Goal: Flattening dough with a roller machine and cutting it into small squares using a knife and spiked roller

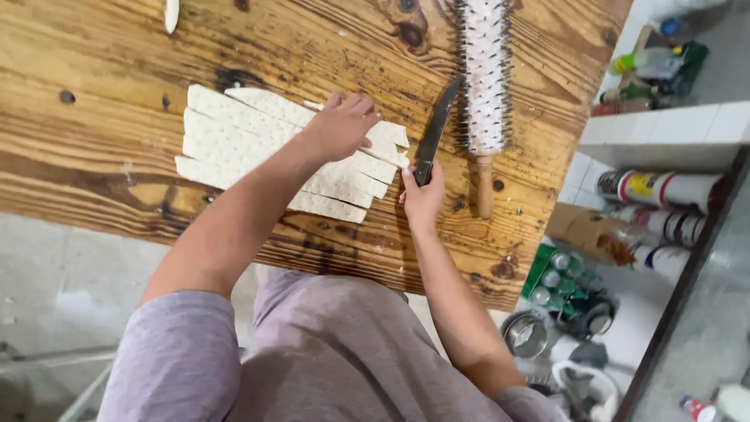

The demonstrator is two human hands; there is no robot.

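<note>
Knotty wooden table; left hand flat on dough strips, right hand gripping knife; cans, probably, on shelf.

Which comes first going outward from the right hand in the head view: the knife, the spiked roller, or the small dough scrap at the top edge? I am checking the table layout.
1. Knife: in the right hand, blade pointing away from the person.
2. Spiked roller: just right of the knife, handle toward the person.
3. Dough scrap: far top left, beyond the dough strips.
</note>
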